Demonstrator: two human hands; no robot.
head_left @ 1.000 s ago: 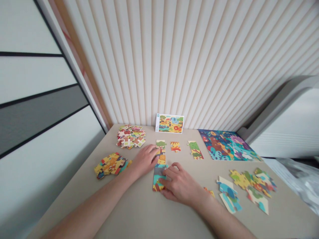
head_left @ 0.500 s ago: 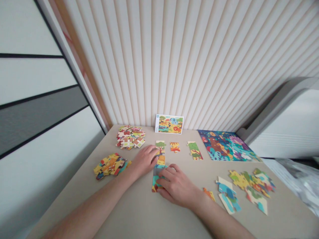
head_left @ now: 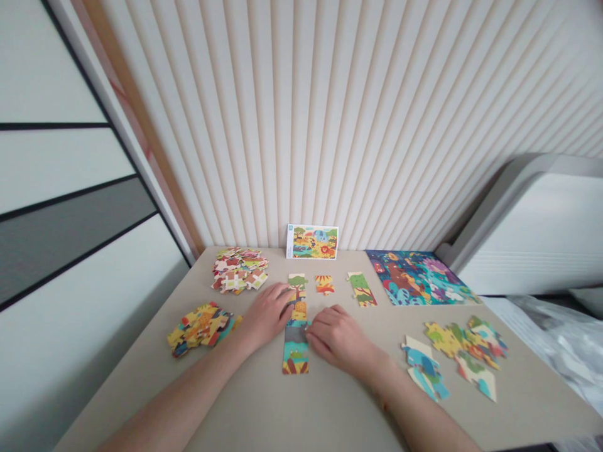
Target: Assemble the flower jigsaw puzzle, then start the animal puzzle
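Observation:
A narrow vertical strip of joined puzzle pieces (head_left: 296,348) lies in front of me, with a tree at the top and a green crocodile on blue near the bottom. My left hand (head_left: 267,314) rests along its left edge, open, fingers stretched out and tips on the upper part. On the other side, my right hand (head_left: 338,336) is open with loosely bent fingers, their tips touching the right edge near the grey part. Beyond my hands lie an orange sun piece (head_left: 324,284) and a green tree strip (head_left: 362,289).
A picture card (head_left: 313,242) leans on the ribbed wall. Piles of pieces sit at left: a reddish pile (head_left: 239,270) and a yellow one (head_left: 202,328). A dark assembled puzzle (head_left: 421,277) lies back right; blue elephant pieces (head_left: 426,367) and yellow-green pieces (head_left: 466,342) lie right.
My right hand has slid right off the lower piece, uncovering the crocodile. The left hand stays at the strip's left edge. My right forearm now hides the orange piece beside it.

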